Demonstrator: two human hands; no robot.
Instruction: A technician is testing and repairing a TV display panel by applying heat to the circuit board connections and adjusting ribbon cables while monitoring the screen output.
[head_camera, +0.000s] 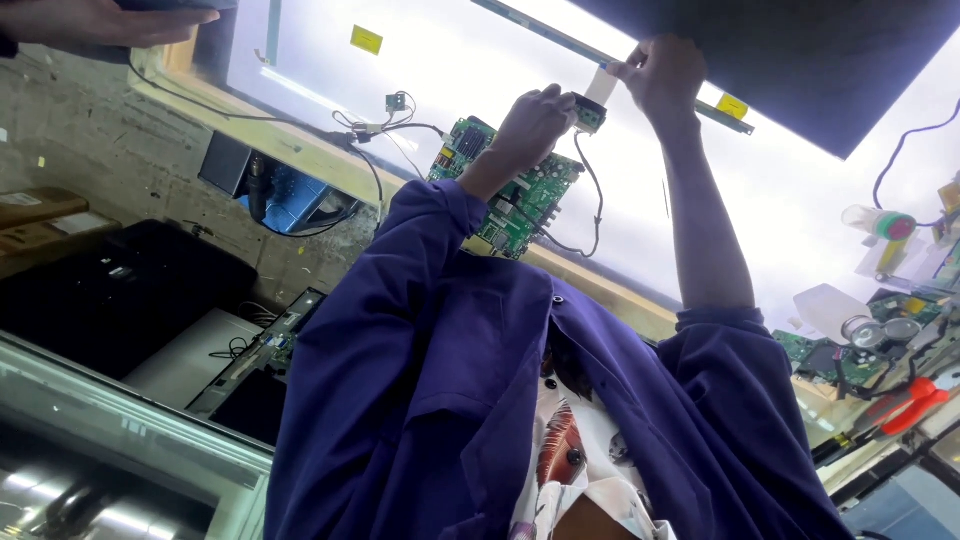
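Note:
I lean over a lit white table (450, 60), and my purple shirt fills the lower view. My left hand (535, 120) pinches a small green connector board (589, 117) with a black wire hanging from it. My right hand (662, 72) grips a white flat ribbon cable (601, 86) just beside it. The cable sits at the edge of a large dark screen panel (800, 60) that is lifted at the top right. A bigger green circuit board (515, 195) lies on the table under my left wrist.
Another person's hand (100, 20) rests at the top left edge. A wooden frame (300, 150) borders the table. A black panel (110, 290) lies lower left. At the right are a bottle with a red cap (880, 222), more green boards (830, 355) and red-handled pliers (910, 400).

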